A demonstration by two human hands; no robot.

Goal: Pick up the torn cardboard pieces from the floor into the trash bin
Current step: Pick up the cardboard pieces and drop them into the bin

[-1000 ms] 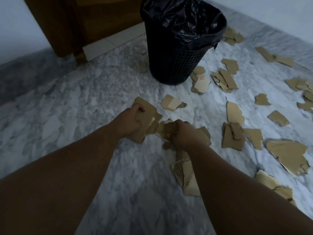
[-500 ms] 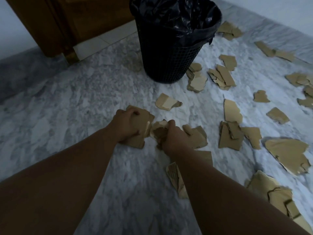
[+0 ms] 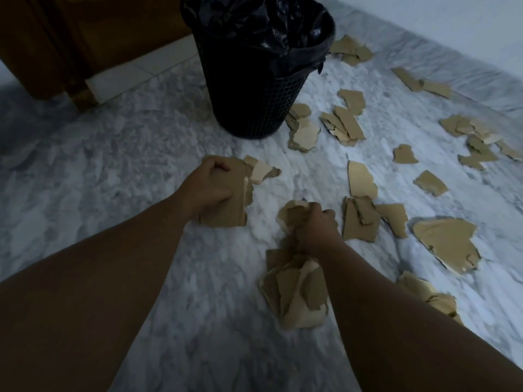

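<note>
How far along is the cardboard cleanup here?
Done: no cardboard visible in the trash bin. In hand: the left hand grips a flat piece, the right hand a crumpled bunch. Left: many torn pieces scattered on the floor, mostly right of the bin.

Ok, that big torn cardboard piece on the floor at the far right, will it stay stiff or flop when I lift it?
The big cardboard piece probably stays fairly stiff: it looks flat, uncreased. It is likely light, being a thin sheet. Its ragged lower edge looks peeled, so layers there may bend or tear.
</note>
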